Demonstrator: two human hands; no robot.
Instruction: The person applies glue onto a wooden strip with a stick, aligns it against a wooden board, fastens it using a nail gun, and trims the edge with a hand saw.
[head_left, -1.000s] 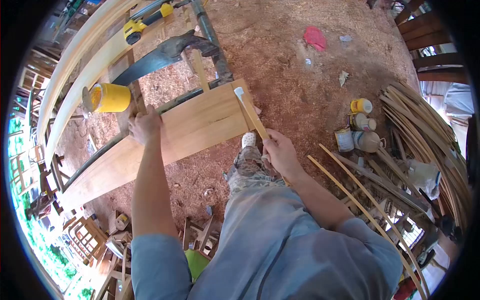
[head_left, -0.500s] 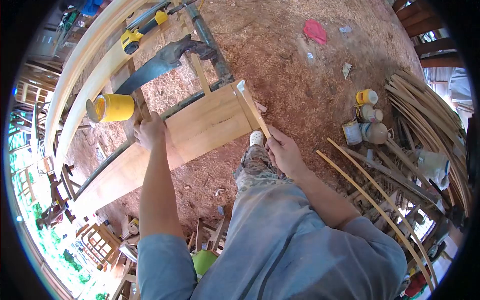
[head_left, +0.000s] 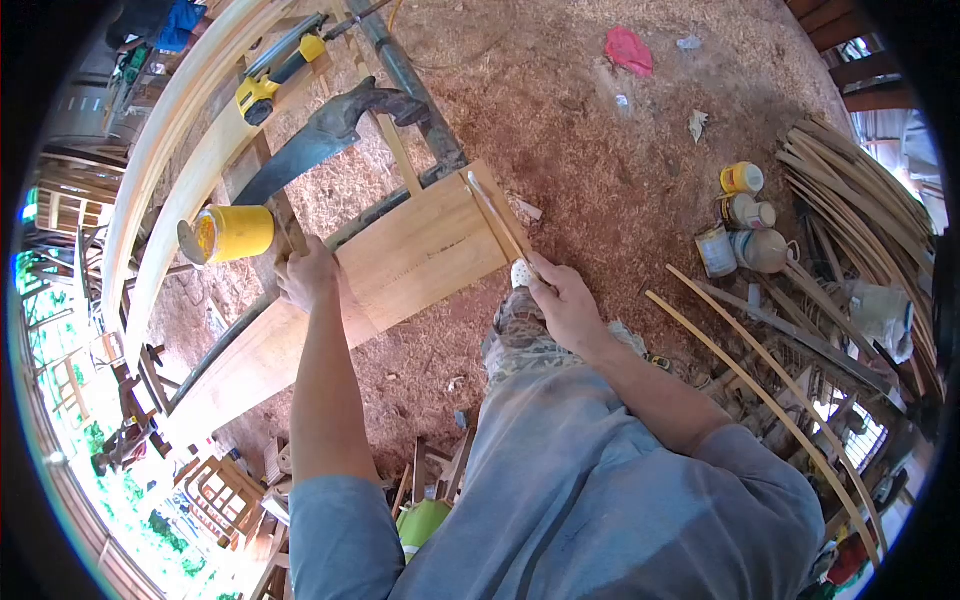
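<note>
My right hand is closed on one end of a thin wooden strip, with pale whitish matter along its far part. The strip lies along or just over the end of a broad, tapering wooden board; contact is hard to make out. My left hand is at the board's far edge, fingers closed over a wooden crosspiece; its fingertips are partly hidden. Right beside this hand stands a yellow tub with orange matter inside. A handsaw lies beyond the tub.
A yellow-and-black power tool rests among curved planks. Past the board's end runs a dark metal bar. Cans and jugs stand right, by stacked wood strips. Two long slats lean nearby. Shavings cover the floor.
The strip's whitish far end has swung left and down over the board's end. My right hand has moved only slightly. My left hand keeps its place by the crosspiece; the view has shifted a little.
</note>
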